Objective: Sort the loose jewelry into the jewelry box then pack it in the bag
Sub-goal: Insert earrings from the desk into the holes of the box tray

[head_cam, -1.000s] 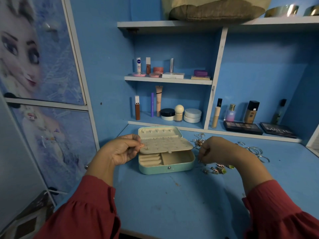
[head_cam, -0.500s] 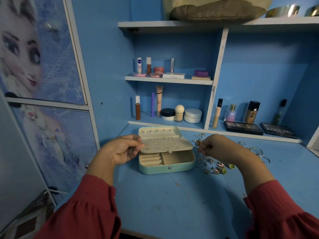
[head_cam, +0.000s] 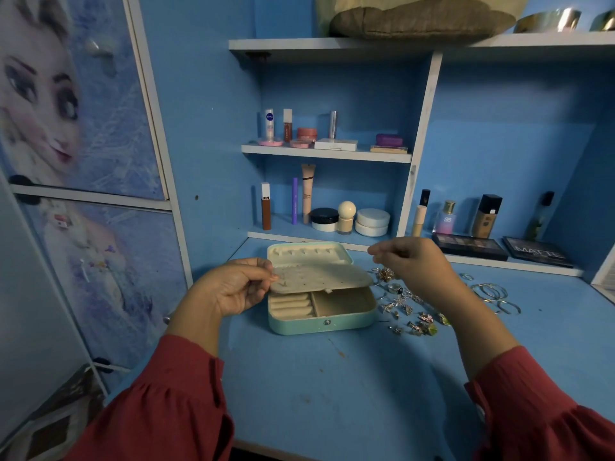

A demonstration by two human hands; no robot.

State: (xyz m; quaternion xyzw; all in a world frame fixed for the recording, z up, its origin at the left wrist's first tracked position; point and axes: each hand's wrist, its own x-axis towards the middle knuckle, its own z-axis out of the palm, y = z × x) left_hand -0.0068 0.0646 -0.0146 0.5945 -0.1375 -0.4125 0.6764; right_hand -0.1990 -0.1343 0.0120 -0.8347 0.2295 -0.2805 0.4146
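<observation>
A mint-green jewelry box (head_cam: 319,325) lies open on the blue desk, its lid (head_cam: 309,253) flat behind it. My left hand (head_cam: 233,287) pinches the left edge of the box's beige perforated panel (head_cam: 321,277), holding it level above the ring rolls and the open compartment. My right hand (head_cam: 411,261) hovers above the box's right rear corner, thumb and forefinger pinched; I cannot make out anything between them. Loose jewelry (head_cam: 414,316), small earrings and rings, is scattered just right of the box. A beige and brown bag (head_cam: 422,18) sits on the top shelf.
Thin silver hoops (head_cam: 492,292) lie further right on the desk. Two dark eyeshadow palettes (head_cam: 469,246) and several bottles stand along the back ledge. Cosmetics fill the small shelves behind the box. A printed cupboard door (head_cam: 83,128) stands at the left.
My right hand has lifted off the jewelry pile and moved up and left, toward the raised panel. My left hand keeps the panel in the same place.
</observation>
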